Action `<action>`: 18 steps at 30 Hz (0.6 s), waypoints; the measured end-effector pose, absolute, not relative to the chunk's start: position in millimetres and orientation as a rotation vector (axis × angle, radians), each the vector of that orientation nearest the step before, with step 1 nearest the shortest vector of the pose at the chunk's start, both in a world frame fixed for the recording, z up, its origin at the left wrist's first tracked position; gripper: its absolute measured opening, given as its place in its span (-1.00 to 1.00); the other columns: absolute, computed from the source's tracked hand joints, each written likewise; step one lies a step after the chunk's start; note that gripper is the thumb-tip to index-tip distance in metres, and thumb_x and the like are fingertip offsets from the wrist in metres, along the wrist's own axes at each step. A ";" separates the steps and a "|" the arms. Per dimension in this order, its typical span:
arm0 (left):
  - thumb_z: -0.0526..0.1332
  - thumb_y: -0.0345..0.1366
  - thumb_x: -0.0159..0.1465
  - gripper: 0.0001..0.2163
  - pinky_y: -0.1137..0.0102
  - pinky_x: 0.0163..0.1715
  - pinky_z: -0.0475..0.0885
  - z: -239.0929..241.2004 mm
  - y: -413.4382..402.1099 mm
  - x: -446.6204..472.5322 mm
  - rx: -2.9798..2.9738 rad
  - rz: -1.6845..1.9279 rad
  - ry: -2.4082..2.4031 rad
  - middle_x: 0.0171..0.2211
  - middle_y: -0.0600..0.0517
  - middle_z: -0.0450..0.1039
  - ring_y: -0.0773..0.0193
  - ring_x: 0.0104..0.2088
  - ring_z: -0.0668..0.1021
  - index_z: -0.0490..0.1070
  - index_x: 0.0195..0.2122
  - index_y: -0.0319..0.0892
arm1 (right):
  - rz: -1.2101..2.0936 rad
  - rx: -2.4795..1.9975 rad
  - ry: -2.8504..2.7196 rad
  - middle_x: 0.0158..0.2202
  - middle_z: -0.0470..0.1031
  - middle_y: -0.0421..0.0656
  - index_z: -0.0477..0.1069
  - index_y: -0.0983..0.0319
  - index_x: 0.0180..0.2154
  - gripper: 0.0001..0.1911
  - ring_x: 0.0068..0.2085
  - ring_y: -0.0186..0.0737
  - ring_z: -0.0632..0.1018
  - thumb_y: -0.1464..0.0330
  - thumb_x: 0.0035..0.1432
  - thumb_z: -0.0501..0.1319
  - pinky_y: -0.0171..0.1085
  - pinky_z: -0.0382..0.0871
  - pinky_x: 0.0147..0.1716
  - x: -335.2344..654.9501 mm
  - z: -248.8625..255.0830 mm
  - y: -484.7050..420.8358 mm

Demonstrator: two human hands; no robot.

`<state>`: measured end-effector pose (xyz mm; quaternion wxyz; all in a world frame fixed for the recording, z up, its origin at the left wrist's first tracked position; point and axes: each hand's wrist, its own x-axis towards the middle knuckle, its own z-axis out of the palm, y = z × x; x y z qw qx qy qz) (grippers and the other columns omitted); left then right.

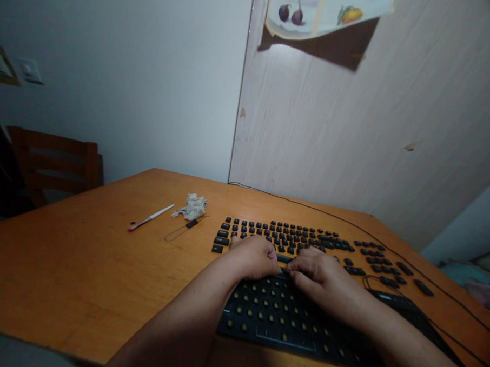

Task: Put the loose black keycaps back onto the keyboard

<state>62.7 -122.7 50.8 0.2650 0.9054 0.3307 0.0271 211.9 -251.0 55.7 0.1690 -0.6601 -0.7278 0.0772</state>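
A black keyboard base [277, 317] without its keycaps lies at the table's near edge, its bare switch posts showing. Over its far edge my left hand [260, 257] is closed, thumb and fingers pinched. My right hand [320, 270] meets it from the other side, fingers likewise pinched. Between the fingertips is something small and dark, too hidden to name. Just beyond the hands lies the long space bar [283, 258]. Loose black keycaps [289, 242] are laid out in rows behind the base, some covered by my hands.
Left of the keycaps lie a wire puller with a black grip [192, 224], a crumpled grey cloth or tissue [194, 207] and a slim white stick with a pink end [152, 217]. A thin black cable [309, 205] crosses the back and right. A wooden chair [59, 162] stands left.
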 end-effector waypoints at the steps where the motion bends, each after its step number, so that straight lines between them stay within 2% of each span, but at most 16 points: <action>1: 0.24 -0.15 0.07 -0.86 0.19 0.02 0.24 50.9 -122.8 62.9 2.445 0.077 0.894 -0.37 0.10 0.57 0.16 -0.22 0.52 0.58 -0.43 0.01 | 0.223 -1.878 -2.079 -0.38 0.49 -0.14 0.56 0.19 -0.34 -0.76 -0.26 -0.18 0.45 0.46 0.21 0.12 -0.21 0.29 -0.23 210.2 55.7 -251.7; 8: 0.27 -0.16 0.05 -0.88 0.21 -0.04 0.26 49.8 -124.1 62.5 2.426 0.157 0.893 -0.44 0.06 0.54 0.14 -0.27 0.51 0.55 -0.50 -0.03 | 0.204 -1.885 -2.123 -0.36 0.50 -0.12 0.57 0.18 -0.31 -0.76 -0.25 -0.15 0.43 0.48 0.19 0.12 -0.19 0.29 -0.20 205.7 55.7 -250.2; 12: 0.23 -0.15 0.09 -0.85 0.23 -0.04 0.25 51.4 -122.4 59.4 2.436 0.233 0.856 -0.42 0.05 0.56 0.14 -0.26 0.51 0.56 -0.46 -0.04 | 0.161 -1.880 -2.097 -0.37 0.48 -0.11 0.57 0.19 -0.33 -0.76 -0.26 -0.15 0.43 0.46 0.22 0.11 -0.19 0.29 -0.22 211.5 57.3 -250.1; 18: 0.14 -0.22 0.14 -0.82 0.37 -0.29 0.27 56.4 -115.1 54.7 2.366 0.323 0.839 -0.44 0.07 0.53 0.22 -0.35 0.50 0.52 -0.46 -0.10 | 0.098 -1.897 -2.118 -0.36 0.48 -0.11 0.55 0.20 -0.34 -0.76 -0.24 -0.15 0.42 0.45 0.22 0.10 -0.19 0.27 -0.24 212.3 60.7 -254.2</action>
